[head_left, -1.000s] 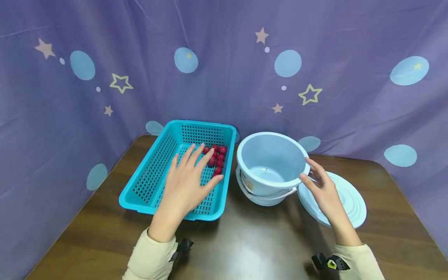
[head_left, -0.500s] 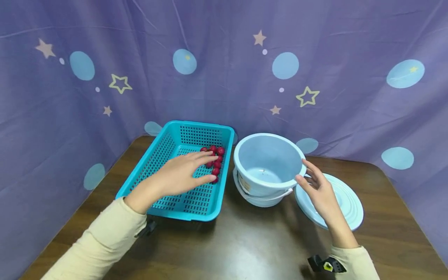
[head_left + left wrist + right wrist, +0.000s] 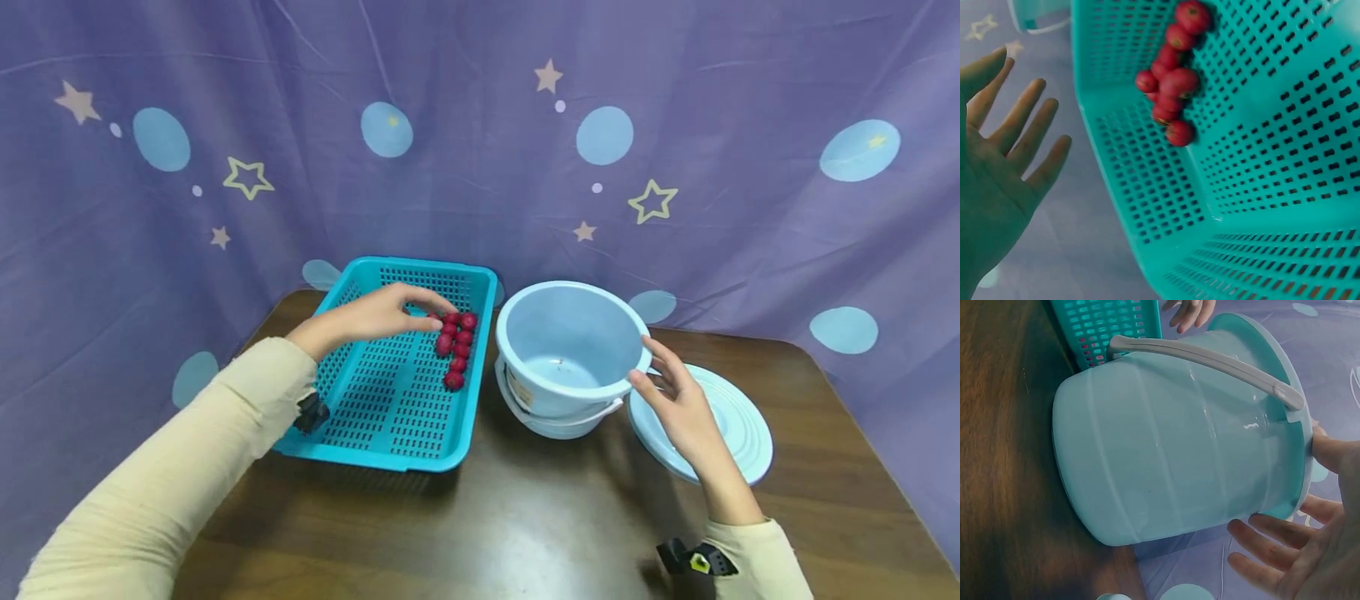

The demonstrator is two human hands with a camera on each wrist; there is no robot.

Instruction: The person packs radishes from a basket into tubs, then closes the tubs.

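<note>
Above the far half of the turquoise perforated plastic basket (image 3: 390, 408), I see the left hand (image 3: 381, 317) hovering close to a cluster of small, round red fruits (image 3: 462, 338). Its fingers are extended and apart in my left-wrist view, holding nothing. The fruits lie along the basket's right side, bunched toward the far corner. At the right of the light-blue round plastic bucket (image 3: 551, 408), I have the right hand (image 3: 682, 412) touching the rim, its fingers loosely bent and spread rather than wrapped round it; how hard they press I cannot tell. The bucket stands upright just beside the basket, its pale curved handle (image 3: 1210, 358) hanging down. A light-blue round ridged lid (image 3: 742, 425) lies right of it on the dark brown wooden table (image 3: 420, 533), partly behind the right hand. A purple star-printed curtain (image 3: 480, 200) hangs behind.
</note>
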